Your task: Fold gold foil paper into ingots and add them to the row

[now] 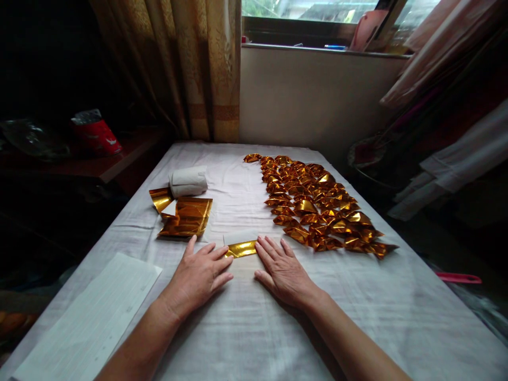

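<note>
Left hand: the left hand (198,275) lies flat, palm down, on the white cloth-covered table (246,328), fingers spread and pointing far and right; the fingertips touch the left end of the folded strip of shiny gold foil paper (241,248). It grips nothing, only presses down.
Right hand: the right hand (282,271) lies flat too, palm down, fingers spread and pointing far and left; its fingertips rest at the right end of the gold strip. Nothing is pinched.
Gold strip: it lies on the table between the two hands, just beyond the fingertips, near the middle of the table; its long side runs left to right, and a pale sheet edge shows just beyond it.
Stack of foil sheets: a loose pile of flat gold foil sheets (186,217) sits left of the strip, just beyond the left hand, with one curled gold sheet (161,198) at its far left corner.
White roll: a rolled white cloth or paper bundle (188,181) lies just beyond the stack, touching it or nearly so.
Folded pieces: many small folded gold foil shapes (317,203) lie in rows on the right half of the table, running from far to near, well apart from the stack.
White paper: a lined white paper sheet (91,317) lies at the near left corner of the table.
Far side: a beige curtain (198,69) hangs beyond the table, left of a window sill (317,50).
Left shelf: a red packet (97,135) sits on a dark shelf to the left.
</note>
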A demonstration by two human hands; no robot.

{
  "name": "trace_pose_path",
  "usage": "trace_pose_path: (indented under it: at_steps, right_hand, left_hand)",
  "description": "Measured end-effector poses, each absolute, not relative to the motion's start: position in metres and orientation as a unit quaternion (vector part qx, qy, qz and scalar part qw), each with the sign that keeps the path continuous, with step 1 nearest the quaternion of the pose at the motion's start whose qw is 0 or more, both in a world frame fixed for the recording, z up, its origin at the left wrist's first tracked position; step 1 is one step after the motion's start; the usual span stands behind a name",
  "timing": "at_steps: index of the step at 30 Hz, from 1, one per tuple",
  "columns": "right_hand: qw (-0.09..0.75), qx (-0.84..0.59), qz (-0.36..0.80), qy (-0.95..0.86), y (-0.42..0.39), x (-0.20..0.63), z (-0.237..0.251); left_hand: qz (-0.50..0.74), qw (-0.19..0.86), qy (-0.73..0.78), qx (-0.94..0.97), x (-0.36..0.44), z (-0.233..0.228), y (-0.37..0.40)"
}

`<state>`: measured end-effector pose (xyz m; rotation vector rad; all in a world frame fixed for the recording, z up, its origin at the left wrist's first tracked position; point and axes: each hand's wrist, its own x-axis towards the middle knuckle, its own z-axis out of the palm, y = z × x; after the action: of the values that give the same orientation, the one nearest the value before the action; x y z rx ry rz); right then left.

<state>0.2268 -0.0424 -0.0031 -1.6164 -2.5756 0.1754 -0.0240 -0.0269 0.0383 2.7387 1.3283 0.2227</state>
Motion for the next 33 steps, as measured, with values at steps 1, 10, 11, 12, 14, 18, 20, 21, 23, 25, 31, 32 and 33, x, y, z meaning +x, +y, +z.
trace_pose_path:
  at_steps: [1,10,11,12,14,18,20,21,23,25,31,32,33]
  right_hand:
    - [0.049,-0.529,0.056,-0.845,-0.042,0.227,-0.004]
    - [0.080,-0.544,0.022,-0.835,-0.042,0.229,-0.013]
    - [0.090,-0.548,0.011,-0.831,-0.042,0.229,-0.014]
    - [0.103,-0.551,-0.002,-0.828,-0.043,0.229,-0.015]
    - [0.138,-0.549,-0.034,-0.824,-0.044,0.228,-0.013]
    - [0.224,-0.499,-0.082,-0.833,-0.048,0.220,-0.003]
    - [0.241,-0.479,-0.083,-0.840,-0.048,0.215,0.002]
    - [0.242,-0.473,-0.075,-0.844,-0.048,0.212,0.004]
    - [0.236,-0.465,-0.047,-0.852,-0.045,0.207,0.007]
    - [0.232,-0.456,-0.013,-0.859,-0.039,0.203,0.008]
    - [0.236,-0.453,0.069,-0.857,-0.023,0.192,0.010]
    - [0.244,-0.454,0.076,-0.854,-0.022,0.192,0.010]
    - [0.251,-0.454,0.082,-0.851,-0.022,0.191,0.009]
  left_hand:
    - [0.065,0.051,0.435,0.897,-0.026,0.038,-0.026]
    - [0.040,0.072,0.425,0.902,-0.033,0.041,-0.027]
    - [0.047,0.067,0.424,0.902,-0.032,0.040,-0.027]
    - [0.056,0.063,0.424,0.902,-0.032,0.039,-0.027]
    - [0.069,0.057,0.428,0.899,-0.030,0.036,-0.028]
    - [0.100,0.058,0.435,0.893,-0.023,0.033,-0.029]
    - [0.123,0.054,0.436,0.890,-0.019,0.032,-0.030]
    - [0.134,0.048,0.437,0.888,-0.017,0.031,-0.030]
    - [0.150,0.038,0.437,0.886,-0.012,0.028,-0.031]
    - [0.159,0.037,0.439,0.883,-0.009,0.025,-0.031]
    - [0.190,0.042,0.450,0.871,-0.009,0.016,-0.024]
    - [0.198,0.041,0.449,0.870,-0.010,0.016,-0.022]
    - [0.205,0.041,0.447,0.870,-0.011,0.015,-0.021]
